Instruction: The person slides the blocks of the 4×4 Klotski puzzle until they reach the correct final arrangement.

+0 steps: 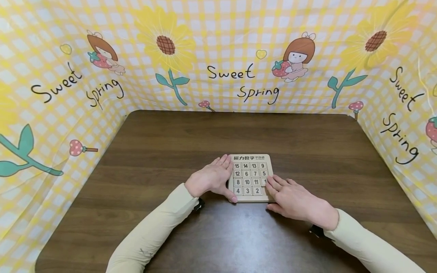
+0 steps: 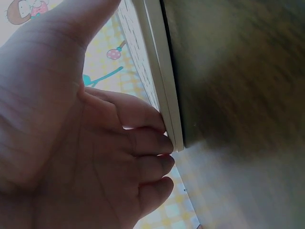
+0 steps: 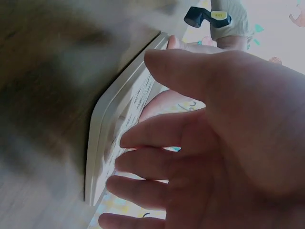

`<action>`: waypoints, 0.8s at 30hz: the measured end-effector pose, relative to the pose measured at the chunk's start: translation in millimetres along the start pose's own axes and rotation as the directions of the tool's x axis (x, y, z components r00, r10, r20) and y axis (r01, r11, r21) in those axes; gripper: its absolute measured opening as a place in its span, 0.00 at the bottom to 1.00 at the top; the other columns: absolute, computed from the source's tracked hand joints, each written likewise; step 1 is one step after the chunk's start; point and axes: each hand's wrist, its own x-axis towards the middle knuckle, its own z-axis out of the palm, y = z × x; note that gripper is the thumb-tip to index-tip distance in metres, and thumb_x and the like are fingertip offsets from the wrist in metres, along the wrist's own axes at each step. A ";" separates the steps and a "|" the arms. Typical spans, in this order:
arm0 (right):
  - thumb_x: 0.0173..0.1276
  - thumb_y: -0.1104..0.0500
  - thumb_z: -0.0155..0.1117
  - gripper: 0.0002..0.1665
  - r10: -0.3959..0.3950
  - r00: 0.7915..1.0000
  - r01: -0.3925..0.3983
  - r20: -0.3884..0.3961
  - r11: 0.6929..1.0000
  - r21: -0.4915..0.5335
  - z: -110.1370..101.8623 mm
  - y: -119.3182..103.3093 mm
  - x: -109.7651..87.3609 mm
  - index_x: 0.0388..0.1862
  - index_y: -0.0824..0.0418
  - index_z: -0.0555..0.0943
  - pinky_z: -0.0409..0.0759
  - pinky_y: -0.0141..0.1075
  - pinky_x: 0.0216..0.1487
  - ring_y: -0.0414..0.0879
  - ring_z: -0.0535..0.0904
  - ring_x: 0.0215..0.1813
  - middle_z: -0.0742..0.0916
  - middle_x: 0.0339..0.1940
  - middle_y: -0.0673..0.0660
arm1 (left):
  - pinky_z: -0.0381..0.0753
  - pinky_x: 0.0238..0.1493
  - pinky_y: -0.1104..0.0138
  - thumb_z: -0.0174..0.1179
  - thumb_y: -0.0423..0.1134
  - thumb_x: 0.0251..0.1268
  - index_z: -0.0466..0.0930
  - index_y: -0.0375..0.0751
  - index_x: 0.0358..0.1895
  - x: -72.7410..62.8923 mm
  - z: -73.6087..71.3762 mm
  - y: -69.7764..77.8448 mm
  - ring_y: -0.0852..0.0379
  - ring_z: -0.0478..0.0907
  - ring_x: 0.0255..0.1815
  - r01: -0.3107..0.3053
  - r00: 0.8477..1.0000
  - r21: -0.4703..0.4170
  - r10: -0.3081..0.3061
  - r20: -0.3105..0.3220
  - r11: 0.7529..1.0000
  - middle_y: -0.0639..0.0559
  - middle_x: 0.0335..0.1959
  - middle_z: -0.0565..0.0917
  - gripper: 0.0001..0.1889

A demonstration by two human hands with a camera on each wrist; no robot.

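A pale number sliding puzzle [image 1: 250, 157] lies flat on the table, its square tiles in rows. At its lower right is a gap, partly behind the right fingers. Along the puzzle's left edge rests my left hand [image 1: 215, 179], fingers fairly straight and thumb at the near left corner. The left wrist view shows these fingertips against the board's side [image 2: 164, 95]. My right hand [image 1: 290, 196] reaches in from the right, its extended fingertips over a tile [image 1: 264, 182] whose number starts with 1 and is partly covered. The right thumb lies near the front edge, apart from the fingers.
A dark brown wooden table [image 1: 191, 132] extends around the puzzle. Yellow checked cloth [image 1: 235, 34] with flowers and lettering stands behind it and along both sides. Black bands show at the left wrist [image 1: 199, 205] and right wrist [image 1: 317, 230].
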 end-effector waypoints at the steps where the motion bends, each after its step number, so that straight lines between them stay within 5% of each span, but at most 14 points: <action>1: 0.68 0.43 0.63 0.39 -0.008 1.000 0.008 -0.012 1.000 -0.006 -0.1 -1.3 -0.7 0.68 0.69 0.71 0.72 0.60 0.66 0.63 0.69 0.72 0.74 0.71 0.68 | 0.41 0.82 0.58 0.63 0.78 0.42 0.43 0.32 0.78 0.2 -0.2 0.0 0.45 0.37 0.82 -0.001 1.000 0.000 0.001 0.000 1.000 0.37 0.81 0.40 0.69; 11: 0.70 0.40 0.59 0.39 -0.140 0.989 0.138 -0.043 0.990 -0.038 1.7 -17.2 -3.4 0.69 0.66 0.71 0.73 0.58 0.66 0.61 0.68 0.73 0.74 0.71 0.65 | 0.42 0.82 0.58 0.63 0.78 0.42 0.42 0.33 0.78 0.3 0.0 1.7 0.47 0.38 0.83 0.010 1.000 0.005 -0.010 -0.002 1.000 0.39 0.81 0.41 0.70; 24: 0.70 0.43 0.61 0.36 -0.136 0.991 0.136 -0.017 0.990 -0.026 -1.1 -15.4 -1.7 0.67 0.67 0.74 0.74 0.57 0.65 0.61 0.70 0.72 0.77 0.69 0.65 | 0.42 0.82 0.58 0.63 0.78 0.42 0.43 0.33 0.78 -2.0 -0.8 3.2 0.46 0.38 0.83 0.012 1.000 0.014 -0.012 -0.001 1.000 0.38 0.81 0.42 0.69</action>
